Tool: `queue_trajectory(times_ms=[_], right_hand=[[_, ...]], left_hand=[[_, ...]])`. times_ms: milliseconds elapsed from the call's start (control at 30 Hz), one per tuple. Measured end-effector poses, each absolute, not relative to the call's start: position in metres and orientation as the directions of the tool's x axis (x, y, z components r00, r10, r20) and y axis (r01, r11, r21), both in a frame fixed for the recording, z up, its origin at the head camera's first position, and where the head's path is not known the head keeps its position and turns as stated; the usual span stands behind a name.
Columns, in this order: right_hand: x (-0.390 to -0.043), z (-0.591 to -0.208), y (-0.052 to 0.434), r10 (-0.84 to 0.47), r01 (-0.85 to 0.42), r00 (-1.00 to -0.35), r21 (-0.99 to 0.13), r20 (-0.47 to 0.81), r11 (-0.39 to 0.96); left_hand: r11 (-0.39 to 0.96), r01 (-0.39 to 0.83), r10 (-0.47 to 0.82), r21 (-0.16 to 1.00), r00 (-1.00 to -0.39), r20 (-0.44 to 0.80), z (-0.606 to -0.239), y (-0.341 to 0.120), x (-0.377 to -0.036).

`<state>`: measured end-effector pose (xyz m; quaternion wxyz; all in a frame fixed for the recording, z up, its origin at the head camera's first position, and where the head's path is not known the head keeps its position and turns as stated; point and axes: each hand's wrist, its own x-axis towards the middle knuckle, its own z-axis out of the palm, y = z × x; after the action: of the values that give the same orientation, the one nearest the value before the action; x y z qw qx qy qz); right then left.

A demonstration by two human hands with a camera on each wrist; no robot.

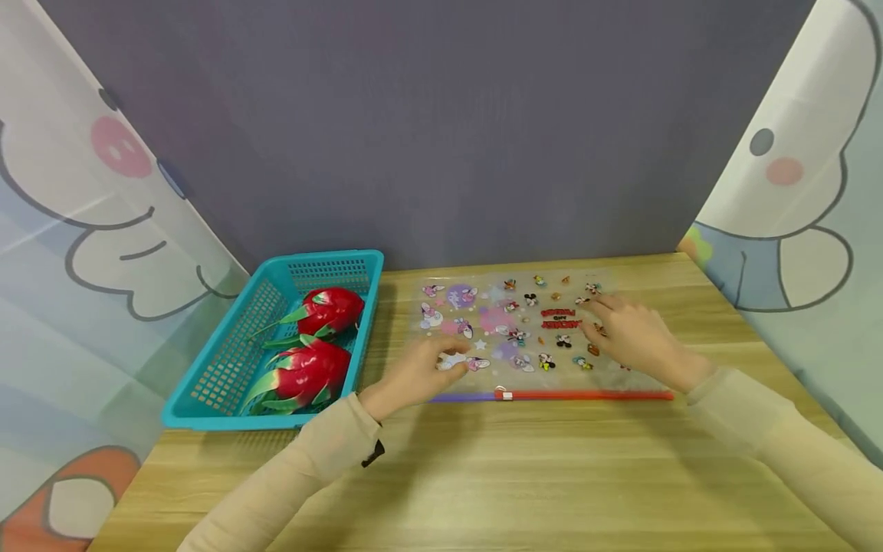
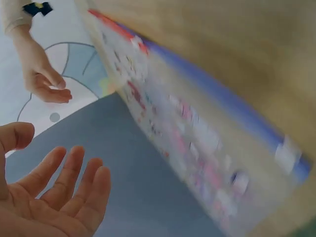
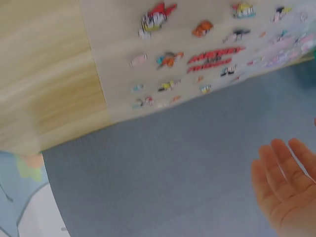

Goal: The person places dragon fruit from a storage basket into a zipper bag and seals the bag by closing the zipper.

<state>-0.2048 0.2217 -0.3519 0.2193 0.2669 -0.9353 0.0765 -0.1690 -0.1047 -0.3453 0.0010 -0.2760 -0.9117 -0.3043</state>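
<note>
Two clear zip bags printed with cartoon figures, or one such sheet with two prints, lie flat on the wooden table. The left part has pink and purple prints and a purple zip strip; the right part carries red lettering and a red zip strip with a white slider. My left hand hovers over the left end, fingers loosely bent and apart, holding nothing. Above the right end is my right hand, its fingers relaxed and nothing held. Both wrist views show the palms bare.
A teal plastic basket stands on the table at the left, holding two red dragon fruits with green-tipped scales. A grey panel rises behind the wooden table. Cartoon-printed cloth walls flank both sides.
</note>
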Motion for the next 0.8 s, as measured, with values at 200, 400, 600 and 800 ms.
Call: queue_trajectory(times_ms=[200, 400, 600, 800], right_hand=[[-0.199, -0.364, 0.223, -0.5, -0.592, -0.759, -0.125, 0.416, 0.796], [-0.195, -0.386, 0.229, -0.524, -0.632, -0.773, -0.356, 0.359, 0.688], [-0.188, -0.411, 0.24, -0.496, -0.502, -0.845, -0.615, 0.2, 0.608], [-0.185, -0.426, 0.242, -0.523, -0.481, -0.84, -0.642, 0.143, 0.597]], left_hand=[[0.627, 0.402, 0.503, 0.667, -0.863, 0.048, -0.357, -0.109, -0.163], [0.621, 0.413, 0.508, 0.666, -0.859, 0.06, -0.364, -0.112, -0.162], [0.603, 0.42, 0.527, 0.678, -0.848, 0.056, -0.37, -0.114, -0.162], [0.593, 0.411, 0.539, 0.692, -0.842, 0.038, -0.379, -0.115, -0.162]])
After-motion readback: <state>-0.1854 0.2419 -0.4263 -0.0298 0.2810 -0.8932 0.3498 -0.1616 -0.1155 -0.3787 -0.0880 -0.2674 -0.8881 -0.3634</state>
